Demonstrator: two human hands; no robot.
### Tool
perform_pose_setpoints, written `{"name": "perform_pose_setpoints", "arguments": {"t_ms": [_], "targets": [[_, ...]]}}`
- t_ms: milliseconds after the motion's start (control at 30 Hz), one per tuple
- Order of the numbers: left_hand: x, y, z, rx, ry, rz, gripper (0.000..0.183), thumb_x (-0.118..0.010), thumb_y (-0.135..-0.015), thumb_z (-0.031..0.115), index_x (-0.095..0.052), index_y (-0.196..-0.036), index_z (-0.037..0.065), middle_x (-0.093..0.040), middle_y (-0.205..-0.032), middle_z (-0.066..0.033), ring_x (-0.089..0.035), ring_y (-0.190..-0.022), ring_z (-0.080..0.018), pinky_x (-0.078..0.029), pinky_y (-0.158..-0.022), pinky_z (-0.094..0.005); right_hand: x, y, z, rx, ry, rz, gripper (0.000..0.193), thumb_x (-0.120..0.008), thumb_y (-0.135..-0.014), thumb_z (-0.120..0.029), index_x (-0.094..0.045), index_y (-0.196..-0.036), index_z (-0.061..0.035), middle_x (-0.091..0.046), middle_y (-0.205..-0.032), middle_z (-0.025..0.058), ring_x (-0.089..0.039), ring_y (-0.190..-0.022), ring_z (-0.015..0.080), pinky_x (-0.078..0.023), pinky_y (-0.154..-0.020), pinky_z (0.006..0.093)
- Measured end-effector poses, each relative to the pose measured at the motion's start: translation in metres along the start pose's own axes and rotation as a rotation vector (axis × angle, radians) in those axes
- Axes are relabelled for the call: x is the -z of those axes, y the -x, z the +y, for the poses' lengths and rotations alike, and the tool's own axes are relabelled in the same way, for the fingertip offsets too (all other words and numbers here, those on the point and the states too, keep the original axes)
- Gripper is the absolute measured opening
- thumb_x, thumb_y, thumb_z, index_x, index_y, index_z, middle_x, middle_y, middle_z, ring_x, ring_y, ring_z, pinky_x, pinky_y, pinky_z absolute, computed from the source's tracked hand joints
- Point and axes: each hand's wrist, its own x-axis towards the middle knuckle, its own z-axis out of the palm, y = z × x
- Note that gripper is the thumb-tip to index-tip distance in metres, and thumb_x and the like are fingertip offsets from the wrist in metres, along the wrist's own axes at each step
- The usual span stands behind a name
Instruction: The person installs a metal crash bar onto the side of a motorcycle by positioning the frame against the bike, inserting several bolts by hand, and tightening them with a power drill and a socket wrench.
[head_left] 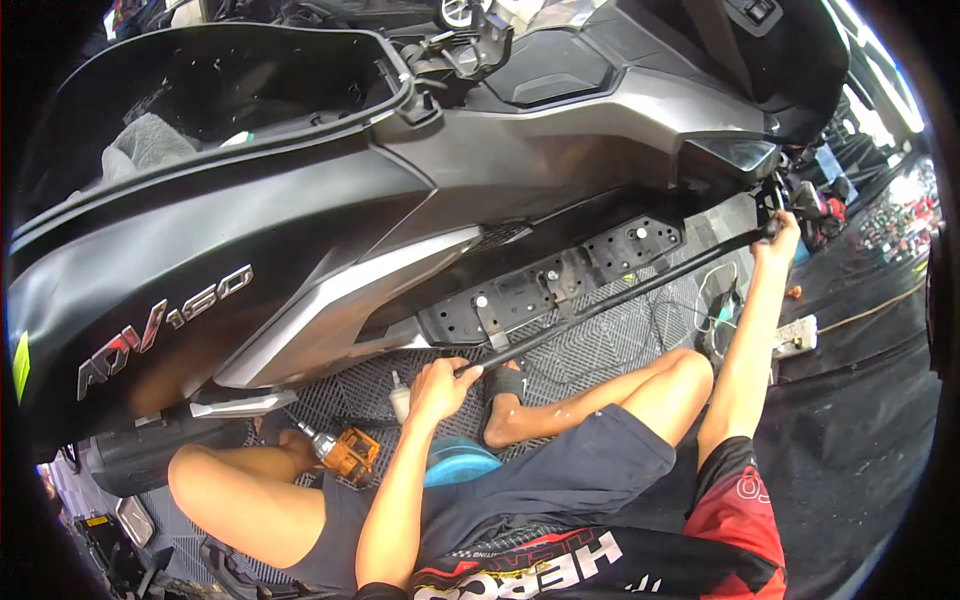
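A long black bar (612, 303) slants beside the lower flank of a grey and black scooter (560, 150). My left hand (437, 390) is closed around its near left end. My right hand (777, 240) has its fingers wrapped at the far right end, close to the scooter's front; part of that end is hidden by the fingers. Behind the bar, a black perforated metal bracket (520, 292) with several pale bolt heads runs along the scooter's underside. The bar lies roughly in line with this bracket, and whether the two touch I cannot tell.
An orange power drill (345, 452) and a white bottle (400, 400) stand by my left forearm. A blue round seat (462, 463) is under me. A white power strip (797, 336) with cables lies right of my right forearm. A grey cloth (145, 145) sits in the scooter's open storage.
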Motion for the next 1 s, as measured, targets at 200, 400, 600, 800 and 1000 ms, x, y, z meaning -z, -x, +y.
{"name": "perform_pose_setpoints", "arguments": {"t_ms": [200, 400, 600, 800, 1000], "targets": [[-0.003, 0.006, -0.006, -0.017, 0.044, -0.077, 0.043, -0.071, -0.093, 0.039, -0.076, -0.112, 0.001, -0.067, -0.075, -0.0175, -0.065, -0.076, -0.0269, -0.051, -0.073, -0.0422, -0.020, 0.064, 0.047, 0.308, -0.087, 0.038, 0.029, -0.073, -0.092, -0.035, -0.066, -0.104, -0.0100, -0.062, -0.092, 0.0008, -0.059, -0.084, 0.0139, -0.050, -0.071, 0.0344], [0.010, 0.006, -0.007, -0.093, 0.091, -0.003, 0.038, -0.071, -0.095, 0.035, -0.076, -0.099, -0.003, -0.062, -0.064, -0.0067, -0.056, -0.061, -0.0131, -0.045, -0.060, -0.0352, -0.017, 0.065, 0.049, 0.376, -0.038, 0.120, 0.030, -0.074, -0.091, -0.035, -0.065, -0.099, -0.0070, -0.063, -0.086, 0.0006, -0.059, -0.070, 0.0139, -0.050, -0.060, 0.0310], [0.002, -0.002, -0.004, -0.042, 0.091, -0.137, 0.037, -0.070, -0.096, 0.033, -0.073, -0.091, -0.004, -0.060, -0.064, -0.0042, -0.055, -0.062, -0.0111, -0.045, -0.060, -0.0331, 0.012, 0.051, 0.046, 0.350, -0.088, 0.001, 0.019, -0.072, -0.090, -0.027, -0.066, -0.093, -0.0085, -0.062, -0.080, -0.0013, -0.060, -0.069, 0.0139, -0.050, -0.058, 0.0298], [0.016, -0.001, -0.003, -0.013, 0.104, -0.048, 0.041, -0.069, -0.095, 0.034, -0.075, -0.112, -0.003, -0.072, -0.079, -0.0198, -0.067, -0.072, -0.0210, -0.052, -0.071, -0.0387, -0.006, 0.066, 0.059, 0.389, -0.007, -0.007, 0.022, -0.064, -0.094, -0.021, -0.071, -0.108, -0.0059, -0.066, -0.107, 0.0020, -0.061, -0.102, 0.0145, -0.050, -0.085, 0.0315], [0.003, -0.010, -0.012, -0.045, 0.056, -0.052, 0.042, -0.069, -0.094, 0.038, -0.076, -0.107, -0.001, -0.072, -0.079, -0.0213, -0.072, -0.078, -0.0279, -0.053, -0.075, -0.0413, 0.009, 0.042, 0.054, 0.305, -0.048, -0.047, 0.013, -0.066, -0.092, -0.024, -0.069, -0.100, -0.0148, -0.064, -0.099, -0.0068, -0.059, -0.100, 0.0097, -0.046, -0.087, 0.0313]]}}
